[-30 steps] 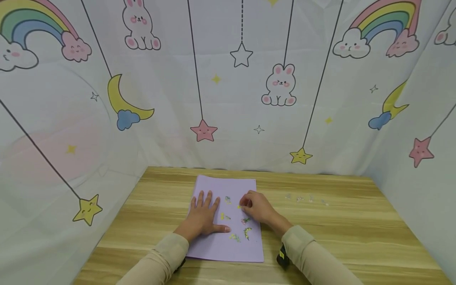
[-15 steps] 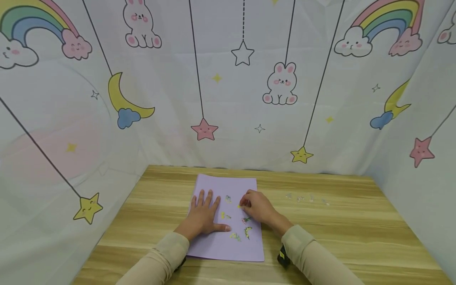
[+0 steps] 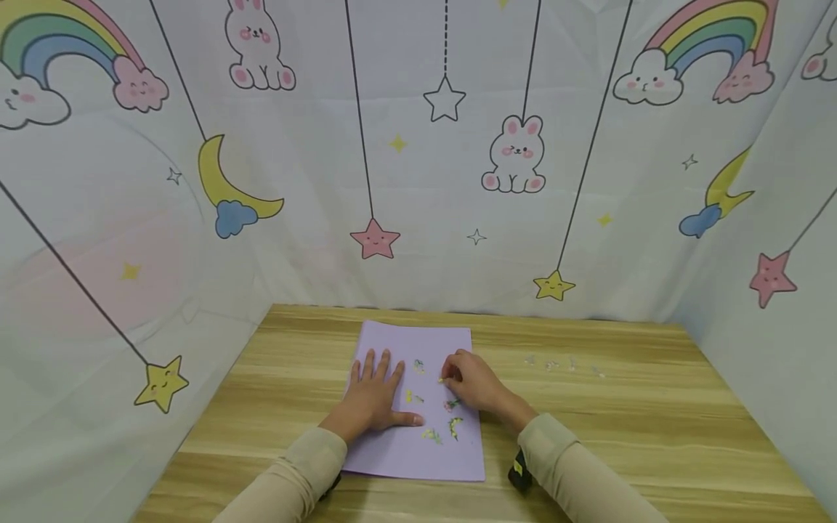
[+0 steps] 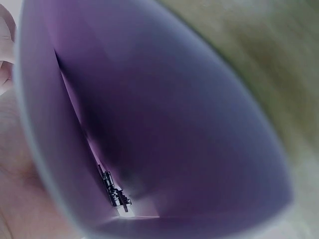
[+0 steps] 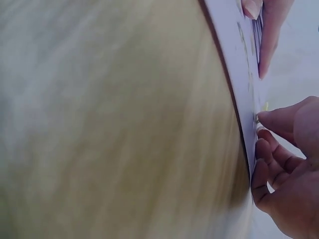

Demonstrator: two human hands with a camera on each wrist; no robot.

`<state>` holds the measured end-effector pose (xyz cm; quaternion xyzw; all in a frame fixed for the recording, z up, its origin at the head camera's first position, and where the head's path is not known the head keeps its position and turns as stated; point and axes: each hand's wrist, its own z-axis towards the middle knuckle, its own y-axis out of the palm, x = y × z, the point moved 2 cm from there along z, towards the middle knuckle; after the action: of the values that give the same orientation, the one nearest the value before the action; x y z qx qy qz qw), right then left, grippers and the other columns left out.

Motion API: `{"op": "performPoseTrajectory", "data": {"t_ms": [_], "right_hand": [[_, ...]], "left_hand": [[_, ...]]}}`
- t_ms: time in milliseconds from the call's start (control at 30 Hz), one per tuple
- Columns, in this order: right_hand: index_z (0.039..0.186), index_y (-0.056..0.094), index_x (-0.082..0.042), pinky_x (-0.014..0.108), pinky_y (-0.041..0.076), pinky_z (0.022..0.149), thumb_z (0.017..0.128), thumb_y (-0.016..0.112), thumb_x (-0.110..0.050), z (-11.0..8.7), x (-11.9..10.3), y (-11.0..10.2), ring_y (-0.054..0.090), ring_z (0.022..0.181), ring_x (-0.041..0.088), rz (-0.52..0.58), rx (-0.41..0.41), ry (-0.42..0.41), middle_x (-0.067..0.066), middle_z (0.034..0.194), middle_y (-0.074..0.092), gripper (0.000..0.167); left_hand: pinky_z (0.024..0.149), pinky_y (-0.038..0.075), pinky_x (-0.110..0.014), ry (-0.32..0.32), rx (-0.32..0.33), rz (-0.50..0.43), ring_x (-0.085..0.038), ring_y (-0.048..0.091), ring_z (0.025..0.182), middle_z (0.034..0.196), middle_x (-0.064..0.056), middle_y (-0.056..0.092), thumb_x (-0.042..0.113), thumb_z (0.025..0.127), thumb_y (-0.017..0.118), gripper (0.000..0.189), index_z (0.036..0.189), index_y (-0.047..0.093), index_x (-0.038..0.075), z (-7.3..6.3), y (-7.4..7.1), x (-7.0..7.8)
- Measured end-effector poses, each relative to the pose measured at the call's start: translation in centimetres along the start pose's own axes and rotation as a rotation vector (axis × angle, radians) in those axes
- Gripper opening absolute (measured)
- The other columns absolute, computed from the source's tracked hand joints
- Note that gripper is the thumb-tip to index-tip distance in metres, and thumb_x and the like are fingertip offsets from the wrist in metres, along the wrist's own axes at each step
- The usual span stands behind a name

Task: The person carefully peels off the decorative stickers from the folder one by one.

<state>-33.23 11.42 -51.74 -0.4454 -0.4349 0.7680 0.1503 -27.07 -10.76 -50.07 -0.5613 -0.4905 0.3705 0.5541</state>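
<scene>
A purple paper booklet lies on the wooden table, its cover and a page parted at the edge in the left wrist view. My left hand rests flat on it with fingers spread. Over the booklet's right side, my right hand pinches a small yellow flower sticker, mostly hidden by the fingertips. Several flower stickers dot the cover: a bluish-green one, a yellow one, a pink one below the right hand, a curved yellow-green one and a pale yellow one.
Several small clear pieces lie in a row on the table to the right of the booklet. A white curtain printed with rabbits and stars encloses the table at the back and sides. A dark device sits under the right wrist.
My right fingertips have shifted very slightly right, and less of the yellow sticker shows beside them. My left hand and the booklet have stayed in place.
</scene>
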Motion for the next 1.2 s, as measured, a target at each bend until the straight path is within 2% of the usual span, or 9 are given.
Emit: {"op": "performPoseTrajectory", "data": {"t_ms": [267,533,1000,1200], "right_hand": [[0.097,0.067,-0.006,0.028,0.048,0.067,0.098,0.07,0.0,-0.1,0.5,-0.4,0.056,0.076,0.012,0.121,-0.036,0.061,-0.002,0.084,0.06,0.007],[0.1,0.068,-0.007,0.029,0.05,0.072,0.099,0.071,-0.003,-0.1,0.5,-0.3,0.058,0.079,0.012,0.141,-0.037,0.08,-0.003,0.087,0.064,0.005],[0.093,0.071,-0.009,0.03,0.049,0.071,0.098,0.072,-0.005,-0.4,0.7,-0.8,0.057,0.079,0.014,0.182,-0.053,0.095,-0.003,0.085,0.063,0.006],[0.096,0.073,-0.011,0.03,0.05,0.072,0.1,0.071,-0.006,-0.6,0.6,-1.4,0.059,0.082,0.015,0.261,-0.024,0.118,-0.002,0.087,0.065,0.006]], "left_hand": [[0.125,0.011,-0.068,-0.003,-0.007,0.006,-0.051,0.01,0.159,0.173,-0.026,0.019,0.083,0.081,0.069,0.119,0.166,0.035,0.007,0.0,0.0,0.0],[0.125,0.012,-0.068,0.0,-0.008,0.011,-0.052,0.01,0.159,0.173,-0.027,0.019,0.085,0.081,0.068,0.119,0.166,0.035,0.008,0.1,0.1,-0.1],[0.125,0.009,-0.068,0.003,-0.003,-0.014,-0.052,0.007,0.159,0.173,-0.027,0.017,0.084,0.08,0.069,0.12,0.166,0.034,0.008,0.3,0.6,-0.2],[0.125,0.009,-0.069,0.008,0.011,-0.018,-0.052,0.008,0.159,0.173,-0.027,0.018,0.084,0.081,0.069,0.119,0.166,0.035,0.007,0.3,0.6,-0.2]]}}
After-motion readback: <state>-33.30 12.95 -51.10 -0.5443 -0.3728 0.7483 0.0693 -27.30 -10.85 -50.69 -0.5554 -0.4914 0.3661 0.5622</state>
